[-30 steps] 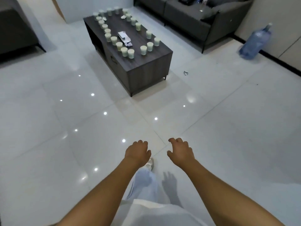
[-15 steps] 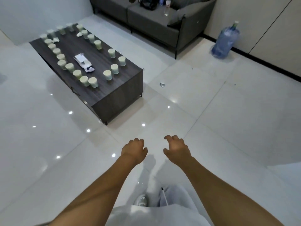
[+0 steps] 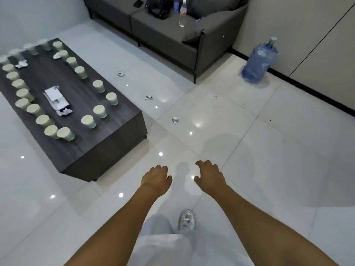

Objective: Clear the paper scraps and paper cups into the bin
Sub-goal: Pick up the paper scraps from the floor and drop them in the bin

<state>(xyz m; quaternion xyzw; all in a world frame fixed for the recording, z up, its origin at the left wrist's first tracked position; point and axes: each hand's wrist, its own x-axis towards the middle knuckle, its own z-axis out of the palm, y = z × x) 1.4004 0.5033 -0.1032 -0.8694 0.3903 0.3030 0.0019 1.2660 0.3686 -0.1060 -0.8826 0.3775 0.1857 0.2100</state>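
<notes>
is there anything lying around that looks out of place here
Yes. Three crumpled paper scraps lie on the floor between coffee table and sofa. More torn paper litters the tabletop among the cups.

You can read no text, number or brand here. The small bottle on the sofa carries a pinkish label, and the big water jug perhaps a printed cap, but both are too small and blurred for you to make out.
</notes>
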